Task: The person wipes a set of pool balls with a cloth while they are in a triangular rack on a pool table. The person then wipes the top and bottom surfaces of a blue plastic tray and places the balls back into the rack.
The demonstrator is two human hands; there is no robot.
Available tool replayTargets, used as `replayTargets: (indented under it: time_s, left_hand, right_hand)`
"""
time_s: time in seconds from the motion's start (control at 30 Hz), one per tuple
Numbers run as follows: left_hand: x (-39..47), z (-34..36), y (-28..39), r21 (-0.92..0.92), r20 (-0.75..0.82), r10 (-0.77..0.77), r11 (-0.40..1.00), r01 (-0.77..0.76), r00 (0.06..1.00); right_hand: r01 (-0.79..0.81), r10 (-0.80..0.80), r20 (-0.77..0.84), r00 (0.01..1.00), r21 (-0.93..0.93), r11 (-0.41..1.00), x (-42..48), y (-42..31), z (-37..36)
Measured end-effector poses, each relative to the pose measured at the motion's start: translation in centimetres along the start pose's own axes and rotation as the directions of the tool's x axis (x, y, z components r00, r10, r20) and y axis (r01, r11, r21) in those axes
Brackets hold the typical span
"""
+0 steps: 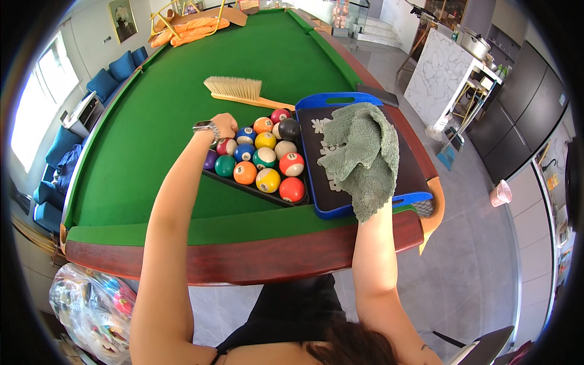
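Observation:
My left hand (pixel 225 125), with a metal-band watch on the wrist, is curled at the upper left side of a black triangle rack (pixel 255 193) full of billiard balls; whether it grips a ball or the rack is hidden. An orange-striped ball (pixel 263 124), a black ball (pixel 289 129) and a red ball (pixel 292 189) are among them. A grey-green towel (pixel 360 150) covers my right hand, over a dark tray with a blue rim (pixel 315 191) right of the rack. Above the rack lies a wooden-handled brush (pixel 235 89), bristles facing away from me.
The green billiard table (pixel 137 182) has a wooden rail (pixel 255 260) nearest me. An orange bundle (pixel 196 31) and a yellow metal frame sit at its far end. A clear plastic bag (pixel 91 310) stands at lower left. A pink bin (pixel 501 193) is on the floor at right.

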State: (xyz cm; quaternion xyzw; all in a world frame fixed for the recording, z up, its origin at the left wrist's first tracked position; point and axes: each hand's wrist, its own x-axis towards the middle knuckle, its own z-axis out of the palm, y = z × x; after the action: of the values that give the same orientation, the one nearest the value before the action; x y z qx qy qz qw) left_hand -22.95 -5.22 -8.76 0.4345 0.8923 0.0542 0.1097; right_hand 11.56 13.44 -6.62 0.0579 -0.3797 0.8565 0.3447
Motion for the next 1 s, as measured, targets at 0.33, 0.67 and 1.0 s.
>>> replayTargets:
  time_s: [0.33,0.67,1.0]
  left_hand:
    - [0.6,2.8,-1.9,0.138,-0.207,0.136,0.984,-0.109,0.969]
    - [-0.7,0.6,6.7,-0.091,-0.522,0.225,0.944,-0.316,0.822]
    - [-1.1,0.7,11.5,-0.075,-0.367,0.434,0.868,-0.491,0.823]
  right_hand:
    - [-0.009,0.010,0.006,1.000,-0.021,1.000,-0.1,0.4,0.3]
    - [0.030,-0.030,0.005,1.000,-0.194,0.980,-0.6,0.5,-0.3]
    - [-0.021,0.018,-0.053,0.998,-0.048,0.999,-0.5,0.1,0.5]
